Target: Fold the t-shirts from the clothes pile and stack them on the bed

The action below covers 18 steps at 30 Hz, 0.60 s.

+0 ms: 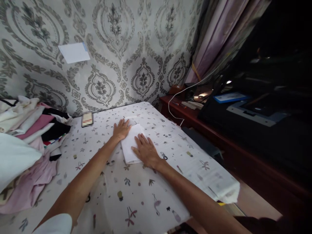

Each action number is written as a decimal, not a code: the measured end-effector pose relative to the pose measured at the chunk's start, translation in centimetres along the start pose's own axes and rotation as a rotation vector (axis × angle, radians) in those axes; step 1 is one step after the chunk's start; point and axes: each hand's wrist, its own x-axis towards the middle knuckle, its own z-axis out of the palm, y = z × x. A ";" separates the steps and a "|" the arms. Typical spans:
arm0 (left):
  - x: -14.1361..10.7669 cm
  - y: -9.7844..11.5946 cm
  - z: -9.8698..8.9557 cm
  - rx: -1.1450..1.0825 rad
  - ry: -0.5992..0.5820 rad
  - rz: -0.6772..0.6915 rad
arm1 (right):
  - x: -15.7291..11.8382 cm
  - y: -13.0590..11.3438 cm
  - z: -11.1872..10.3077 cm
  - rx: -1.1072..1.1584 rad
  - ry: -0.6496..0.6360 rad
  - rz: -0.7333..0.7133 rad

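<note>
A white folded cloth [130,149] lies flat on the patterned white sheet [107,191], near the middle of the view. My left hand [122,130] rests palm down at the cloth's upper left edge, fingers spread. On the cloth's right side lies my right hand [146,151], also palm down with its fingers apart. Neither hand grasps anything. Parts of the cloth's right edge are hidden under my right hand.
Heaped clothes [36,130] fill the left side. A small card-like object [87,119] sits near the patterned wall. On the right stands a dark red cabinet [207,126] with a white cable [170,100] and a blue-edged item [230,97].
</note>
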 end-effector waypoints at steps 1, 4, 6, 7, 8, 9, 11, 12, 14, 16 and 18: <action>-0.9 0.4 0.1 0.006 0.027 0.004 | 0.1 0.0 -0.4 0.039 0.000 0.010; -5.2 1.9 1.1 0.027 0.086 0.133 | 0.5 0.6 -1.5 0.185 0.080 0.035; -8.6 2.9 2.1 0.022 0.090 0.266 | 0.9 1.2 -2.0 0.247 0.159 0.014; -10.2 3.2 2.6 0.015 0.114 0.338 | 1.1 1.5 -2.2 0.256 0.195 -0.005; -11.6 3.3 3.0 0.002 0.134 0.377 | 1.3 1.8 -2.4 0.253 0.227 -0.024; -12.8 3.1 3.4 -0.017 0.148 0.392 | 1.4 2.0 -2.5 0.243 0.251 -0.039; -14.6 2.3 3.7 -0.068 0.178 0.368 | 1.4 2.3 -2.6 0.219 0.282 -0.038; -15.2 1.7 3.8 -0.101 0.194 0.335 | 1.4 2.3 -2.6 0.213 0.287 -0.030; -16.0 0.4 4.0 -0.172 0.235 0.254 | 1.1 2.3 -2.7 0.207 0.284 -0.012; -16.3 -0.7 4.5 -0.237 0.285 0.190 | 0.9 2.2 -2.7 0.205 0.277 -0.001; -16.3 -1.3 5.2 -0.265 0.344 0.177 | 0.7 2.1 -2.9 0.210 0.279 0.007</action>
